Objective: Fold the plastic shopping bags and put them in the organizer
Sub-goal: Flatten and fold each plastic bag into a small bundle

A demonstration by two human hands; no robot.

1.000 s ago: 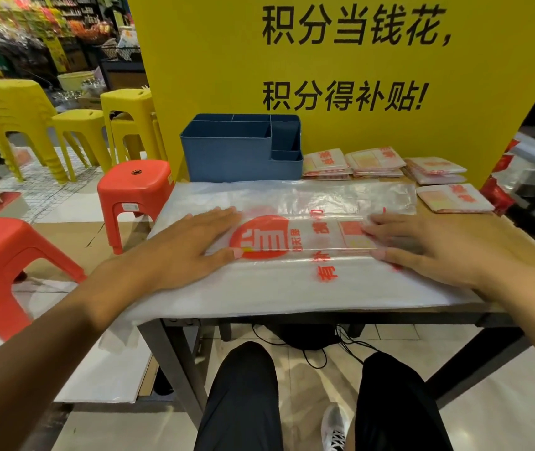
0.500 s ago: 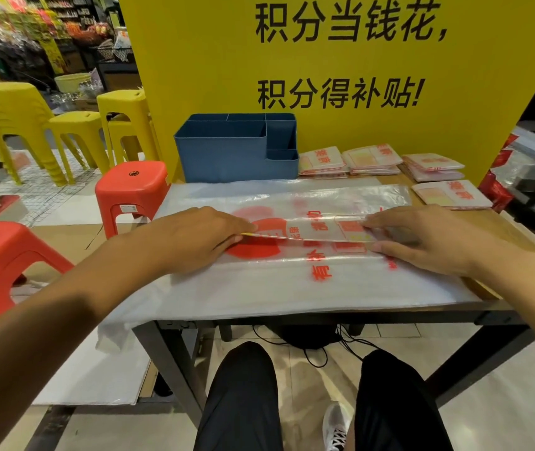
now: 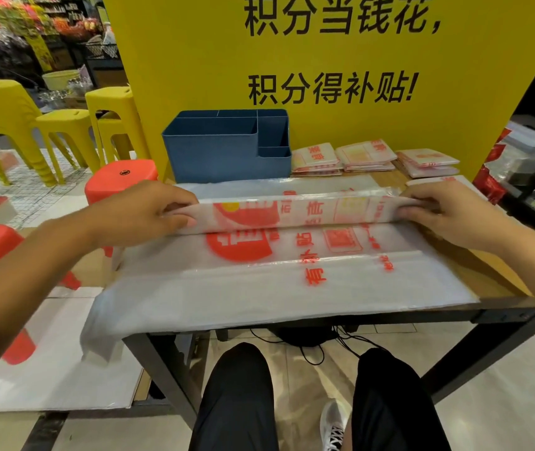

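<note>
While the plastic bag [image 3: 292, 255] is lying flat across the table [image 3: 503, 288] before the blue organizer [image 3: 220, 154], its folded strip is being pinched at both ends by the left hand [image 3: 139, 213] and right hand [image 3: 448, 216], fingers curled.

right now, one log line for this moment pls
step: folding bag | left hand: pinches bag strip | right hand: pinches bag strip | plastic bag: strip lifted | organizer: behind bag

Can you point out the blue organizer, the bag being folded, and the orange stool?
Organizer [image 3: 214, 157]: head view, its front wall.
Bag [image 3: 292, 211]: head view, the lifted fold.
Orange stool [image 3: 123, 174]: head view, its seat.
</note>
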